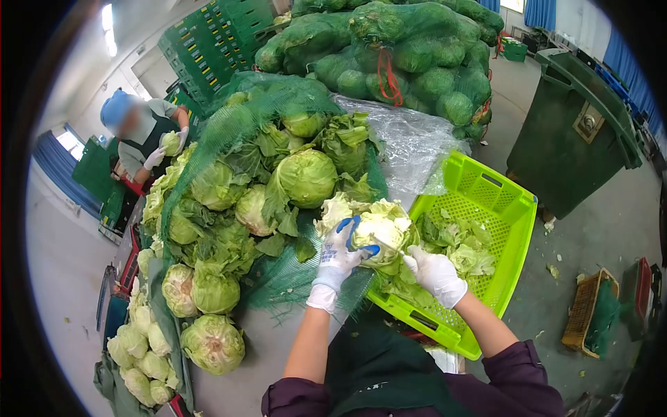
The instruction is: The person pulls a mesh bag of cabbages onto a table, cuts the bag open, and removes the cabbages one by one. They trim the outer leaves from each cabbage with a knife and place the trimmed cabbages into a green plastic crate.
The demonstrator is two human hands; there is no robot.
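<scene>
My left hand (338,258), in a white glove with blue fingertips, grips a pale cabbage (386,224) from its near left side. Loose outer leaves hang around the head. On the other side my right hand (438,275), in a white glove, is closed around a knife (393,247); only a short stretch of blade shows against the cabbage, and the handle is hidden in the fist. Below and to the right, a lime-green crate (492,185) holds loose trimmed leaves (467,243). Green netting (295,278) spreads beside my left hand.
Untrimmed cabbages (304,179) are heaped at left, partly under netting. Paler cabbages (142,368) lie lower left. A co-worker (142,135) holds a cabbage. Full net sacks (417,59) stand behind, a dark green bin (566,132) and brown basket (587,313) at right.
</scene>
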